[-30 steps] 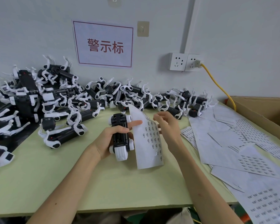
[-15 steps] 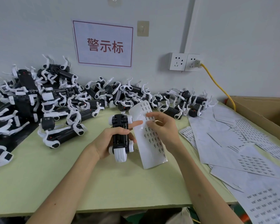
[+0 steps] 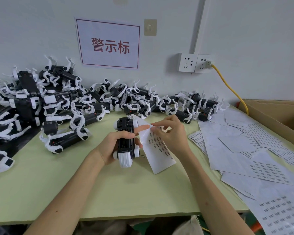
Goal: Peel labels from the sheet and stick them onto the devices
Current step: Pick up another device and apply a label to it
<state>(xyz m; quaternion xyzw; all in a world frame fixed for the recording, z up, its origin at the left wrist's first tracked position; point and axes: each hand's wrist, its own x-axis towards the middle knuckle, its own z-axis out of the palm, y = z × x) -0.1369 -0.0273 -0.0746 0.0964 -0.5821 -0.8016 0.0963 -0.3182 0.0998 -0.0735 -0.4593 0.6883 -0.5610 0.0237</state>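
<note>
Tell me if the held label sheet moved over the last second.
Yes: the label sheet top edge dropped away from the device pile, and its lower end shifted slightly right.

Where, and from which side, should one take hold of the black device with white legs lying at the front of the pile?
Likely the middle of the black device with white legs, on its bare body, from above and the near side: thin legs splay out at both ends, and the pile of devices crowds its far side.
</note>
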